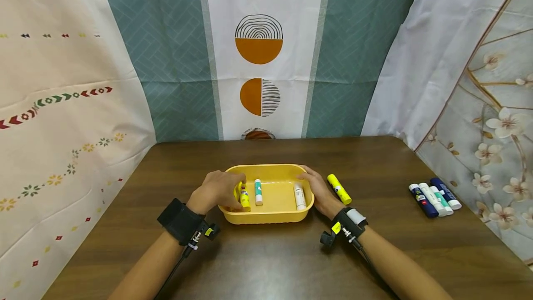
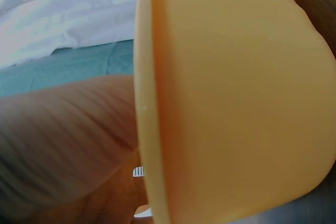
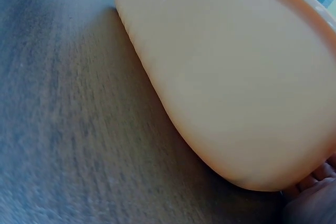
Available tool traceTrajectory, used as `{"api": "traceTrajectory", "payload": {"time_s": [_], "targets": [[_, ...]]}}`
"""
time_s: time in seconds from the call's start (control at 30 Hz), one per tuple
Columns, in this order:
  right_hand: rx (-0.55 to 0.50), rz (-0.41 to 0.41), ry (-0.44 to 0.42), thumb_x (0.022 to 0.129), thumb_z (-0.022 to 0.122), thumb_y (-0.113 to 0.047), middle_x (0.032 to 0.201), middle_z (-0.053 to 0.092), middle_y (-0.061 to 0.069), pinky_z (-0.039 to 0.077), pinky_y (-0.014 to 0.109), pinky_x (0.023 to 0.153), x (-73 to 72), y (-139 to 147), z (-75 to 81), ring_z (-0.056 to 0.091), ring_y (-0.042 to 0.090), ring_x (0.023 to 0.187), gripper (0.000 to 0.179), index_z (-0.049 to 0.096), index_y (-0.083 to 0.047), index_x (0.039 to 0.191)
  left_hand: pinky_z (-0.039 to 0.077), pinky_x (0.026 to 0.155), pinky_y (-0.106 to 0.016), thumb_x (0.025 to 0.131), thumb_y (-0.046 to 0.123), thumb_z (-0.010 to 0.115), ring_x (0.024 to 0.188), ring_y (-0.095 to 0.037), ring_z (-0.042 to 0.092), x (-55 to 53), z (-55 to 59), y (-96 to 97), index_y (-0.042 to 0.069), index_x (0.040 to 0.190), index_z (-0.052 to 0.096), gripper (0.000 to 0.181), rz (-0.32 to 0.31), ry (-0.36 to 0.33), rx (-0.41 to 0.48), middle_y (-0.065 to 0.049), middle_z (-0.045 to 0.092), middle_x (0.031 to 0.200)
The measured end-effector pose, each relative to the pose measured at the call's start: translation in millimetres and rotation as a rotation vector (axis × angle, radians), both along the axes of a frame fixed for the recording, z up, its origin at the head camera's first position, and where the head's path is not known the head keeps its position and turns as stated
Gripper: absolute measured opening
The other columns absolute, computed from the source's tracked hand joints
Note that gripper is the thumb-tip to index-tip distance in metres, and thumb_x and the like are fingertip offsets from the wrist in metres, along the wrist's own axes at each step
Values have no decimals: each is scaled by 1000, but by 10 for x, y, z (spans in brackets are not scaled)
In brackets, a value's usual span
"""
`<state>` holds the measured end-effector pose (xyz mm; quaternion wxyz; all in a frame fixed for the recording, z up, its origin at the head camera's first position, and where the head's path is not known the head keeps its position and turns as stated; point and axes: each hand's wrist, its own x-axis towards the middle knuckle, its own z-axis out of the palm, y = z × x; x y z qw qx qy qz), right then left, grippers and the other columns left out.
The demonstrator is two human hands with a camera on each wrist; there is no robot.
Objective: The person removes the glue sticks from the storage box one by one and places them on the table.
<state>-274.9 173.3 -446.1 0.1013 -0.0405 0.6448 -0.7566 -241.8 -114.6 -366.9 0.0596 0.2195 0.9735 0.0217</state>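
A yellow plastic basket [image 1: 266, 217] stands on the table between both hands. My left hand [image 1: 216, 190] reaches over its left rim, fingers and thumb curled about a yellow glue stick [image 1: 244, 198] inside. Beside that, another yellow stick is mostly hidden under the hand. My right hand [image 1: 320, 191] grips the basket's right end, thumb over the rim; in the right wrist view its fingers [image 3: 320, 177] are low against the outer wall. Inside also lie a white and teal glue stick [image 1: 258, 192] and a white glue stick [image 1: 300, 197]. The basket wall [image 2: 241, 98] fills most of the left wrist view.
Just right of the right hand lies a yellow glue stick [image 1: 339, 190] on the brown wooden table [image 1: 266, 258]. Farther right, several glue sticks lie side by side, among them a dark blue one [image 1: 423, 201]. Patterned cloths [image 1: 260, 59] hang behind the table.
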Motion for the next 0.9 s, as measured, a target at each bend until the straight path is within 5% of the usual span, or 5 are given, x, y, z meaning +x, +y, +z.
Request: {"api": "traceTrajectory", "payload": {"time_s": [0.4, 0.67, 0.9], "targets": [[-1, -4, 20, 100, 44, -9, 143, 49, 15, 44, 37, 102, 25, -14, -15, 51, 26, 121, 46, 48, -6, 147, 39, 61, -34, 70, 49, 90, 69, -22, 49, -3, -17, -38, 18, 117, 58, 64, -48, 18, 28, 3, 60, 84], [14, -4, 13, 100, 44, -9, 144, 48, 15, 44, 38, 101, 21, -27, -13, 50, 27, 122, 47, 48, -6, 146, 41, 65, -35, 72, 50, 87, 72, -23, 52, 17, 34, -39, 23, 133, 49, 77, -12, -44, 13, 1, 63, 90], [34, 1, 17, 100, 45, -11, 146, 48, 15, 44, 38, 102, 34, -15, -6, 50, 28, 124, 47, 48, -7, 147, 42, 67, -36, 72, 54, 85, 72, -24, 52, 12, 11, 0, 26, 133, 49, 76, -10, -24, -40, 1, 64, 88]]}}
